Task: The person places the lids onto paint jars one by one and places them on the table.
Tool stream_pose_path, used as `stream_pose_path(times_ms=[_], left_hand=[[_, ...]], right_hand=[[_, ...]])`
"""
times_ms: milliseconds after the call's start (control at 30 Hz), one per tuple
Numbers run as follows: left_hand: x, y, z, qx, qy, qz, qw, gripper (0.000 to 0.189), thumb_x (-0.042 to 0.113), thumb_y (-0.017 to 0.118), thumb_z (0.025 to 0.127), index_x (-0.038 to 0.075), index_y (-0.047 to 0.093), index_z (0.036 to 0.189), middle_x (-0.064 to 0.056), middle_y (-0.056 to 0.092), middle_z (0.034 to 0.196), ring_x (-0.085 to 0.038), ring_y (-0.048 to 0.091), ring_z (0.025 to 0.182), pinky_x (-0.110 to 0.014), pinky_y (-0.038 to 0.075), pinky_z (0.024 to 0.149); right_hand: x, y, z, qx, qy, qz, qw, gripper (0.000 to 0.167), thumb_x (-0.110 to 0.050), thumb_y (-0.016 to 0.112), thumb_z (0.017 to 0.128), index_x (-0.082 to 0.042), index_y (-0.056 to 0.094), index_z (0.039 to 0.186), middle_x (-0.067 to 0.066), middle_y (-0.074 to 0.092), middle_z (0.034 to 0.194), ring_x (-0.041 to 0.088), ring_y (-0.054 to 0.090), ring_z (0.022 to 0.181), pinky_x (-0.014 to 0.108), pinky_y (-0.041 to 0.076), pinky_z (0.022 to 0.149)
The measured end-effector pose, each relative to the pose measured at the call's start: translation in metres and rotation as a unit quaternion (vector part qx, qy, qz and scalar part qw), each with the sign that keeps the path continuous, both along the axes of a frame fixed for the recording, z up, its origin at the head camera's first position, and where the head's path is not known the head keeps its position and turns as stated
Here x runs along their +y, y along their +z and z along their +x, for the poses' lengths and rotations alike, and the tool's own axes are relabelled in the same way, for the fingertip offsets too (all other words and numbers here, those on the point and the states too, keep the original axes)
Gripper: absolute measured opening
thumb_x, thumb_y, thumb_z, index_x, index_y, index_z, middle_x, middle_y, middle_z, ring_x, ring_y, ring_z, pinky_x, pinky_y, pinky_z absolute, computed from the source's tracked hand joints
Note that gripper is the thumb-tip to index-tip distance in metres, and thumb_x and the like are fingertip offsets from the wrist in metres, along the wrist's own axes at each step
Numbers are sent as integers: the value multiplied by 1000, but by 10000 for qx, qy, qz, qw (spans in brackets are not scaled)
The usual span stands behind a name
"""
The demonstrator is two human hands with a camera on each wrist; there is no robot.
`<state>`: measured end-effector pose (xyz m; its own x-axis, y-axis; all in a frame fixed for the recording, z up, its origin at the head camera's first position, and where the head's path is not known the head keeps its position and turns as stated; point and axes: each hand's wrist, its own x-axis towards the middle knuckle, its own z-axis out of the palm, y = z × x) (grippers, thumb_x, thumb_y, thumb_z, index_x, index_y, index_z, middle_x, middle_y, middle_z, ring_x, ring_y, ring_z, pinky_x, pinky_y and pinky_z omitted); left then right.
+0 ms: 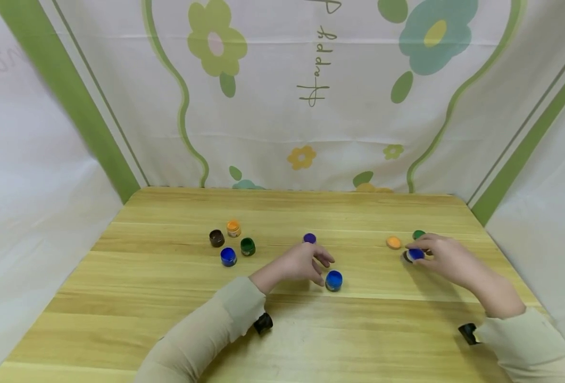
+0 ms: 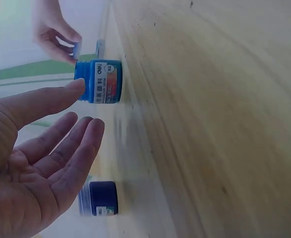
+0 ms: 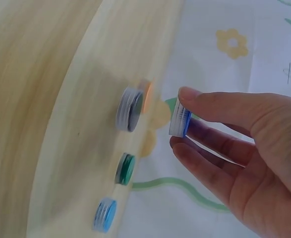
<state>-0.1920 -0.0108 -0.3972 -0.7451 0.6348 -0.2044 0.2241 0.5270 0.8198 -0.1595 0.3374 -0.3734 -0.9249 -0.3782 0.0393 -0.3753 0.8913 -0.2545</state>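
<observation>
Here you were, 1 lid pinched and 1 hand free! Your right hand [image 1: 447, 260] had the blue lid [image 3: 179, 119] between thumb and fingertips, held up off the right side of the table [image 1: 321, 343], its blue face toward your palm and its ridged rim in sight. Around it sat the other lids: the orange lid [image 1: 393, 242] just to the left, the green lid [image 1: 418, 234] a little behind, the dark lid [image 3: 129, 110] partly covered by your catch in the head view, and the light blue lid [image 3: 104, 215] beside the green lid in the right wrist view. Over to your left hand [image 1: 301, 262], and it was relaxed, fingers loosely bent, gripping nothing. Its thumb hung right by the light blue jar [image 1: 333, 281], which stood upright and uncapped near the middle; whether they touched, I could not tell. Behind that hand stood the purple jar [image 1: 309, 238], partly hidden in the head view. Farther left, a neat cluster of 4 upright, lidless jars: the orange jar [image 1: 233, 229] at the back, the brown jar [image 1: 217, 239] on the left, the green jar [image 1: 248, 247] on the right and the blue jar [image 1: 228, 257] nearest you. Pale sleeves [image 1: 225, 319] covered your forearms, and a flowered white cloth [image 1: 258, 106] hung behind it all.
</observation>
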Motion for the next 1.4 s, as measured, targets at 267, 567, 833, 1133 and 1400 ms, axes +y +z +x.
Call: stream_pose_path(times_ms=[267,567,833,1133,1400], left_hand=[[14,1,2,-224,-137,-70,9996,50,-12,83,79,4,71,124,-4,70,114,-17,70,99,-25,58,76],[20,1,3,83,-216,-366,9991,51,-12,86,74,2,73,122,-7,71,116,-16,69,99,-21,56,75],[22,-1,2,655,-484,-743,9939,38,0,92,74,5,78,109,-2,74,107,-6,67,90,-17,53,75],[16,-3,0,739,-323,-588,9950,37,3,90,78,4,76,112,-3,73,106,-6,68,87,-18,54,75],[4,0,-1,549,244,-177,9980,37,8,88,82,5,74,116,-3,70,107,-10,68,89,-26,56,81]], right_hand=[[-13,2,3,76,211,14,9997,33,-3,83,84,7,73,114,25,66,111,45,67,98,52,58,78],[-21,3,2,88,384,-125,9991,31,0,84,82,5,74,111,17,68,107,36,68,92,46,58,73],[-23,3,3,77,407,-123,9991,33,0,84,81,5,74,113,15,68,106,36,69,94,45,59,73],[-30,4,3,97,578,-92,9982,35,0,83,82,5,74,116,16,68,110,32,69,93,39,59,71],[-46,10,-3,40,976,-38,9952,32,1,80,85,3,74,117,15,67,111,31,68,96,37,59,74]])
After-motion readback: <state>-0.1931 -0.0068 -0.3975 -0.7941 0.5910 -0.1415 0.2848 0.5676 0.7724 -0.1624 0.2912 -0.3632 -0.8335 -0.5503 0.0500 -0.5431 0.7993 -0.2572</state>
